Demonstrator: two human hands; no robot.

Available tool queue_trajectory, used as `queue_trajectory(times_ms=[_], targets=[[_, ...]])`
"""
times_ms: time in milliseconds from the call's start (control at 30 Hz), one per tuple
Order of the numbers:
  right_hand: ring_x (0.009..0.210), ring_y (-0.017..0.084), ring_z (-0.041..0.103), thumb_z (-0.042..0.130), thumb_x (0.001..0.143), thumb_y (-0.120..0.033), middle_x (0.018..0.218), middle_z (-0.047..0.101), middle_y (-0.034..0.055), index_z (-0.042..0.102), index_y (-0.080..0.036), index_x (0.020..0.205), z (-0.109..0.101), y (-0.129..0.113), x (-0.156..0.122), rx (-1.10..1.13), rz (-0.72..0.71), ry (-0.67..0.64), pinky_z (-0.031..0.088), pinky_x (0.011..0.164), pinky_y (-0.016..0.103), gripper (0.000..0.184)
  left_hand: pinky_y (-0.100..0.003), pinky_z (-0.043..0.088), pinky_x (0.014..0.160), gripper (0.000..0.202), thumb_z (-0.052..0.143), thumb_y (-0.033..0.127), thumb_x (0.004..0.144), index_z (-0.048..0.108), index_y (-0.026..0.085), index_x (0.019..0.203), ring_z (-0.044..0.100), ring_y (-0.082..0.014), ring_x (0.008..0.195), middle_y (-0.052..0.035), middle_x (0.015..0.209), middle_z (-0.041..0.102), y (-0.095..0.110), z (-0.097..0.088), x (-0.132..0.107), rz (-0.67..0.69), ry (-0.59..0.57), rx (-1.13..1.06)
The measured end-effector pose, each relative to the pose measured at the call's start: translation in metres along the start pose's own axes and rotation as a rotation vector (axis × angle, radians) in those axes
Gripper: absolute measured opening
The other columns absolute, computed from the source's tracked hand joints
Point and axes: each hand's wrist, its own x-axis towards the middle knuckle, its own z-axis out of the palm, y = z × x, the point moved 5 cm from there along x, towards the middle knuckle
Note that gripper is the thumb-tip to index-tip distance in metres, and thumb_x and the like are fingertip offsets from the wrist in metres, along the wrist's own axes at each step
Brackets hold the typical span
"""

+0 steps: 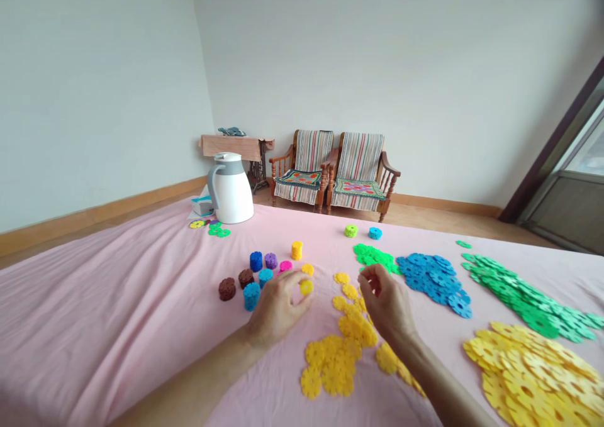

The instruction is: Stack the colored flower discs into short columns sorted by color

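Note:
My left hand (282, 301) is curved around a yellow flower-shaped disc (306, 287), with thumb and fingertips at its edge. Just beyond it lies another yellow disc (307, 268). To its left stand short stacks of discs: light blue (251, 296), brown (227, 289), dark blue (255, 261), purple (270, 261) and a partly hidden pink one (285, 266). My right hand (384, 298) has its fingers curled into a pinch above the loose yellow discs (353, 323); anything between its fingertips is too small to make out.
A yellow stack (297, 250) stands farther back. Right of my hands lie piles of green (375, 257), blue (434, 277), darker green (523, 292) and large yellow discs (538, 370). A white jug (234, 191) stands at the back left of the pink cloth (141, 326). Two chairs (361, 169) are beyond.

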Motion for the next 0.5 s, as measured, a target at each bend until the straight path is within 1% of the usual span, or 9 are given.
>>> queue_trajectory(times_ms=[33, 67, 133, 167, 233, 300, 400, 433, 500], targets=[[0.054, 0.013, 0.052, 0.047, 0.077, -0.027, 0.062, 0.058, -0.0010, 0.051, -0.020, 0.073, -0.005, 0.007, 0.003, -0.040, -0.012, 0.051, 0.035, 0.054, 0.023, 0.009, -0.028, 0.045, 0.080, 0.018, 0.057, 0.015, 0.075, 0.064, 0.020, 0.091, 0.059, -0.0178, 0.087, -0.0033, 0.094, 0.066, -0.003, -0.006, 0.004, 0.000, 0.033, 0.023], [0.055, 0.013, 0.052, 0.047, 0.077, -0.027, 0.063, 0.059, -0.0005, 0.051, -0.020, 0.074, -0.008, 0.014, 0.005, -0.066, -0.015, 0.077, 0.036, 0.055, 0.024, 0.009, -0.027, 0.045, 0.077, 0.015, 0.055, 0.014, 0.075, 0.064, 0.020, 0.085, 0.059, -0.0168, 0.085, -0.0030, 0.092, 0.066, -0.005, -0.011, 0.009, 0.001, 0.041, 0.044], [0.056, 0.013, 0.053, 0.046, 0.077, -0.026, 0.065, 0.060, 0.0001, 0.052, -0.020, 0.074, -0.009, 0.028, 0.009, -0.101, -0.024, 0.079, 0.036, 0.057, 0.024, 0.009, -0.024, 0.045, 0.070, 0.012, 0.054, 0.014, 0.076, 0.064, 0.018, 0.077, 0.059, -0.0148, 0.076, -0.0021, 0.083, 0.065, -0.007, -0.020, 0.019, -0.004, 0.035, 0.093], [0.057, 0.014, 0.054, 0.046, 0.077, -0.026, 0.065, 0.060, 0.0003, 0.052, -0.020, 0.074, -0.009, 0.034, 0.010, -0.110, -0.025, 0.077, 0.036, 0.057, 0.024, 0.010, -0.023, 0.045, 0.066, 0.012, 0.054, 0.014, 0.076, 0.064, 0.018, 0.074, 0.059, -0.0135, 0.071, -0.0017, 0.080, 0.065, -0.006, -0.023, 0.024, -0.008, 0.015, 0.111], [0.057, 0.014, 0.054, 0.045, 0.077, -0.026, 0.065, 0.060, 0.0000, 0.052, -0.020, 0.074, -0.007, 0.041, 0.012, -0.109, -0.020, 0.071, 0.036, 0.057, 0.024, 0.010, -0.020, 0.043, 0.058, 0.012, 0.053, 0.017, 0.077, 0.065, 0.017, 0.075, 0.056, -0.0107, 0.061, -0.0012, 0.078, 0.064, -0.004, -0.029, 0.031, -0.017, -0.018, 0.125], [0.056, 0.013, 0.054, 0.045, 0.077, -0.026, 0.064, 0.060, -0.0003, 0.052, -0.020, 0.074, -0.006, 0.044, 0.012, -0.101, -0.007, 0.067, 0.036, 0.057, 0.024, 0.009, -0.019, 0.040, 0.053, 0.013, 0.052, 0.019, 0.078, 0.065, 0.018, 0.081, 0.053, -0.0083, 0.055, -0.0010, 0.082, 0.064, 0.000, -0.038, 0.034, -0.028, -0.021, 0.110], [0.057, 0.014, 0.054, 0.044, 0.078, -0.026, 0.065, 0.061, 0.0002, 0.051, -0.020, 0.073, -0.004, 0.040, 0.011, -0.104, -0.008, 0.043, 0.036, 0.057, 0.024, 0.010, -0.019, 0.039, 0.050, 0.016, 0.049, 0.023, 0.080, 0.063, 0.018, 0.085, 0.052, -0.0078, 0.053, -0.0016, 0.084, 0.064, 0.002, -0.057, 0.030, -0.063, 0.011, 0.107], [0.057, 0.014, 0.055, 0.044, 0.078, -0.026, 0.066, 0.061, 0.0004, 0.051, -0.020, 0.073, -0.002, 0.039, 0.010, -0.104, -0.013, 0.029, 0.035, 0.056, 0.024, 0.010, -0.019, 0.038, 0.050, 0.016, 0.049, 0.024, 0.079, 0.062, 0.017, 0.084, 0.052, -0.0084, 0.054, -0.0016, 0.082, 0.063, 0.002, -0.062, 0.027, -0.080, -0.001, 0.118], [0.057, 0.014, 0.055, 0.043, 0.078, -0.025, 0.066, 0.061, 0.0002, 0.050, -0.020, 0.073, 0.001, 0.035, 0.009, -0.097, -0.023, -0.007, 0.035, 0.056, 0.024, 0.010, -0.019, 0.037, 0.049, 0.016, 0.049, 0.027, 0.078, 0.061, 0.017, 0.076, 0.052, -0.0099, 0.054, 0.0000, 0.071, 0.062, -0.002, -0.068, 0.017, -0.126, -0.084, 0.169]])
